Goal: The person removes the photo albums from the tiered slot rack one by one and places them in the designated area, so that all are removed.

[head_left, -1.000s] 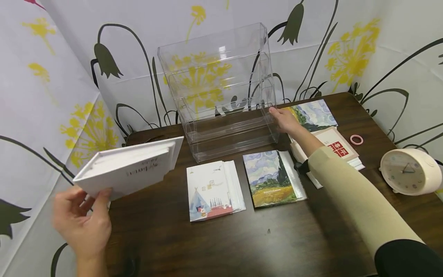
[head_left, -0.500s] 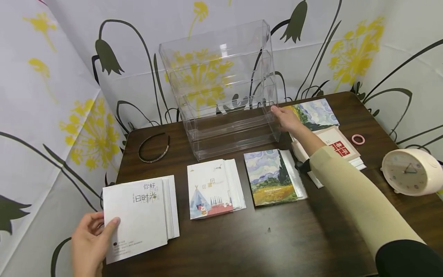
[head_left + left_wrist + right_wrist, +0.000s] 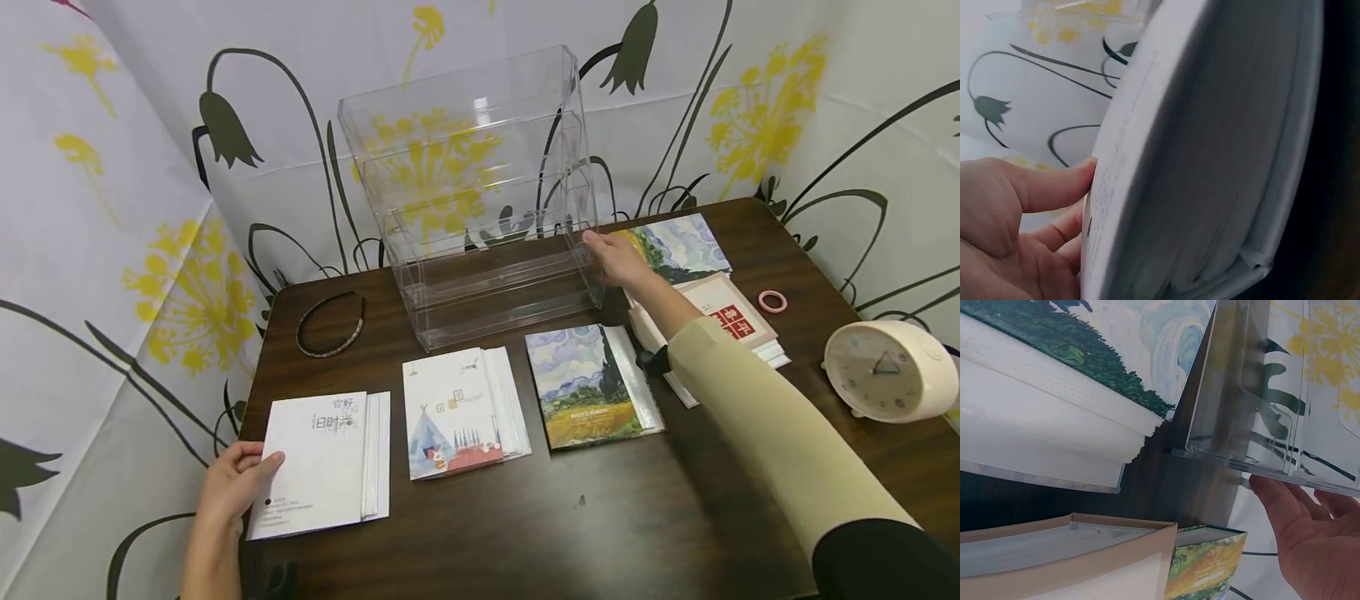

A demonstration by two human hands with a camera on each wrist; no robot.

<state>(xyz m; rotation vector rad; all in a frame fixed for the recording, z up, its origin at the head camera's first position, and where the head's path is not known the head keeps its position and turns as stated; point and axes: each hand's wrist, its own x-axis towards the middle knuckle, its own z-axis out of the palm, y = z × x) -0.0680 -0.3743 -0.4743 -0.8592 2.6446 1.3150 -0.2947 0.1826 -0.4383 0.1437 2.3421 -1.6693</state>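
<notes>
At the lower left, my left hand (image 3: 234,482) pinches the left edge of a white photo album (image 3: 318,467), its thumb on the cover. The left wrist view shows the album's cover and page block (image 3: 1210,156) up close, fingers partly hidden behind it. My right hand (image 3: 621,260) touches the right side of a tall clear plastic tiered rack (image 3: 502,321). From the right wrist, its fingers (image 3: 1272,497) meet the rack's outer side panel. Beside the white album lie an album with a tent picture (image 3: 450,417) and one with a painted landscape (image 3: 581,387).
A black headband (image 3: 330,327) lies left of the rack. Under and behind my right arm are a beige album with a red square (image 3: 731,321) and another painted album (image 3: 686,242). A pink ring (image 3: 772,301) and a cream alarm clock (image 3: 888,372) sit farther right.
My left hand has brought the white album from a raised tilt down toward the table, left of the tent album, then slightly right. The right hand stays at the rack.
</notes>
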